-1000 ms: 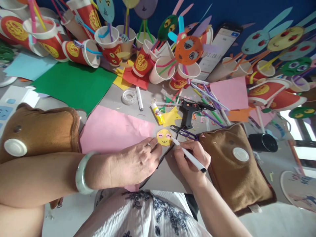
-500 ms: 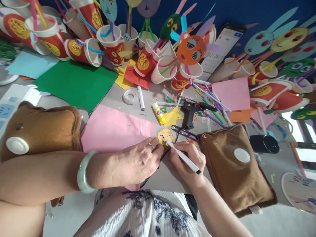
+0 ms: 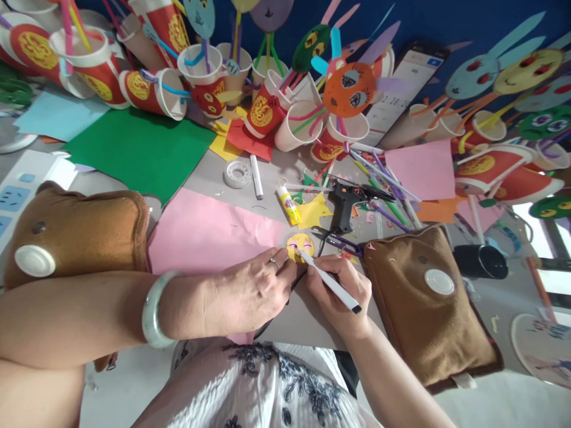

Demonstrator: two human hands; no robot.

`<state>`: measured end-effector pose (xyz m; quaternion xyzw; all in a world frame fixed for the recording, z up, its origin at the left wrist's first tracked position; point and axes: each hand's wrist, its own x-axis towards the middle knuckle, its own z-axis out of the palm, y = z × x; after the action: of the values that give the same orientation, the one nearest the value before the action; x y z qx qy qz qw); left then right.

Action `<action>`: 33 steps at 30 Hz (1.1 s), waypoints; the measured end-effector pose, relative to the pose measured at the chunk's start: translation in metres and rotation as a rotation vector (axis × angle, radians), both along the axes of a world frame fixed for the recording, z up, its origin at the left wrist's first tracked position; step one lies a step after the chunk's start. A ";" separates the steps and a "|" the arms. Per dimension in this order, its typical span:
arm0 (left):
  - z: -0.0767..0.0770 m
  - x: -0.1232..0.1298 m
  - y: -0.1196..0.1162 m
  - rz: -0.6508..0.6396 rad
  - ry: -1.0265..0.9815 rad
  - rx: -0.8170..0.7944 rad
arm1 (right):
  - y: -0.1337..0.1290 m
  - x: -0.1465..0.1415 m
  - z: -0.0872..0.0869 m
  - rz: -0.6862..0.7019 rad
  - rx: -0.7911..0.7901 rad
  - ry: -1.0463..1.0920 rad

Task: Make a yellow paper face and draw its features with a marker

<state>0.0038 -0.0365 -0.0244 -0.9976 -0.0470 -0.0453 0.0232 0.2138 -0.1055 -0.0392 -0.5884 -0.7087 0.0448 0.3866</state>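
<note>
A small round yellow paper face (image 3: 294, 240) with pink-lidded eyes and a drawn mouth lies at the table's front edge. My right hand (image 3: 341, 288) grips a white marker (image 3: 335, 288), its tip on the face near the mouth and its black end toward me. Curled in from the left, my left hand (image 3: 254, 291) pinches the lower left edge of the paper face; its fingertips are partly hidden. Under and beside that hand spreads a sheet of pink paper (image 3: 209, 232). A dark cord passes below the fingers.
Beyond the face lie a glue stick (image 3: 289, 204), a black glue gun (image 3: 342, 205), purple scissors (image 3: 341, 241), a tape roll (image 3: 237, 173) and a capped marker (image 3: 256, 177). Brown cushions (image 3: 423, 303) flank my arms. Red paper cups (image 3: 263, 110) with paper-faced figures line the back.
The marker tip has shifted very slightly on the yellow face. Both hands keep their hold, and the whole view has drifted a little.
</note>
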 end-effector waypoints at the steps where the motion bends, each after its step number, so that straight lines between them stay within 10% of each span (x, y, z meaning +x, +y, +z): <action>1: 0.000 0.000 0.000 0.003 -0.005 0.003 | 0.000 0.000 0.000 0.001 -0.005 0.005; 33: 0.008 -0.001 -0.002 0.025 0.035 -0.003 | -0.002 0.002 0.001 -0.034 -0.033 0.017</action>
<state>0.0026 -0.0383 -0.0166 -0.9976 -0.0589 -0.0275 0.0230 0.2158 -0.1070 -0.0383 -0.6063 -0.6943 0.0550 0.3838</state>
